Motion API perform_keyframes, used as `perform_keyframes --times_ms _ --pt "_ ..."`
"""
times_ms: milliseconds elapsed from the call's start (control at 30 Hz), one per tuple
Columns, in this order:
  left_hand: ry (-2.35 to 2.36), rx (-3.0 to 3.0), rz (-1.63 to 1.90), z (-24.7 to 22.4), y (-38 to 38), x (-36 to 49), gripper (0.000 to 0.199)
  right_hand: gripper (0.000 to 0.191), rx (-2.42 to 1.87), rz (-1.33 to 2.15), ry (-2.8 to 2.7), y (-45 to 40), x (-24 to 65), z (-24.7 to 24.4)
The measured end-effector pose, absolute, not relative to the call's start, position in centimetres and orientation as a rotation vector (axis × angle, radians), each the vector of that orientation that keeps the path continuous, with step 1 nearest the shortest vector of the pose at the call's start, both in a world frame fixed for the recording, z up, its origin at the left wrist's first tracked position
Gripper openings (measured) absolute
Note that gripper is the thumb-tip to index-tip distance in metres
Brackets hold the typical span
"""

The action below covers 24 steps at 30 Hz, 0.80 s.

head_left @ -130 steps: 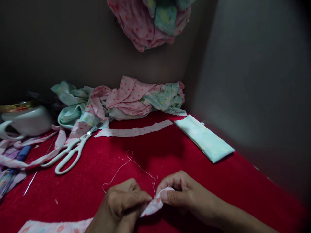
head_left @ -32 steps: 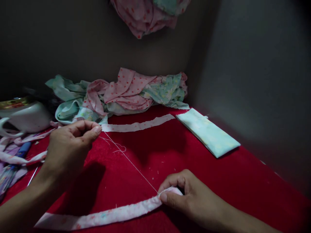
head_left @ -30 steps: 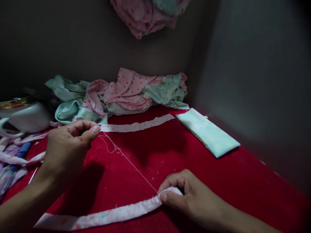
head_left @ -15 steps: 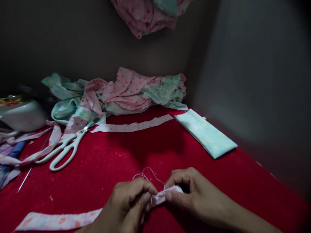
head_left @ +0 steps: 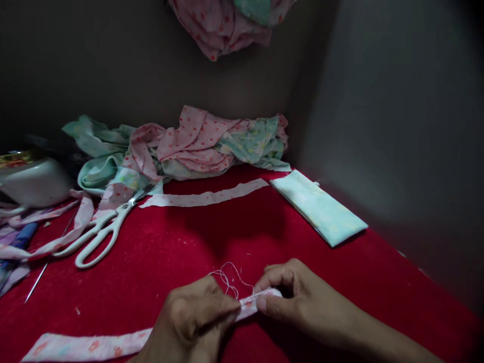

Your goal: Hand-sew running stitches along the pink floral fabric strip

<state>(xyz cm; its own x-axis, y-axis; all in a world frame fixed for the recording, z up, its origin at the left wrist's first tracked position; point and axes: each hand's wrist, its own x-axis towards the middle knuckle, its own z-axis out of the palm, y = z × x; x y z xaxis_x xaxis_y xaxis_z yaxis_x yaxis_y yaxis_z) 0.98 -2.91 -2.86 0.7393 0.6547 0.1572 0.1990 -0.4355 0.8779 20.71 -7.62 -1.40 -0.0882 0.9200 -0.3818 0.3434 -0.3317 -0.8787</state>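
Observation:
Pinched between my two hands is a folded fabric strip [head_left: 247, 309], white-pink with orange-red flower prints. My left hand [head_left: 196, 315] is closed on its middle, thumb and forefinger together. Close by, my right hand [head_left: 293, 305] grips the short end, with the thumb in front and the fingers behind. From beneath the left wrist the strip's other end lies flat on the red cloth. A loose loop of pale thread [head_left: 229, 278] curls just beyond the fingers and runs to the strip. Whether a needle is in either hand cannot be made out.
White-handled scissors [head_left: 108, 233] lie at left, near a thin metal rod [head_left: 38, 280] and a white container [head_left: 36, 184]. A heap of pink and green cloth [head_left: 200, 141] sits behind. Another strip [head_left: 206, 197] and a folded pale-green cloth [head_left: 321, 209] lie on the red surface [head_left: 151, 282].
My left hand has turned slightly, its fingers now closed tighter and flatter over the strip. The right hand keeps its pinch almost unmoved. The thread loop has shifted a little.

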Motion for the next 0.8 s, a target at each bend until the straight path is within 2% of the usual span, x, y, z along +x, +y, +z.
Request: perform_keyframes --times_ms 800 --pt "0.646 1.994 0.551 -2.77 -2.92 0.92 0.026 0.015 -1.665 1.504 -1.311 -7.4 20.44 -0.9"
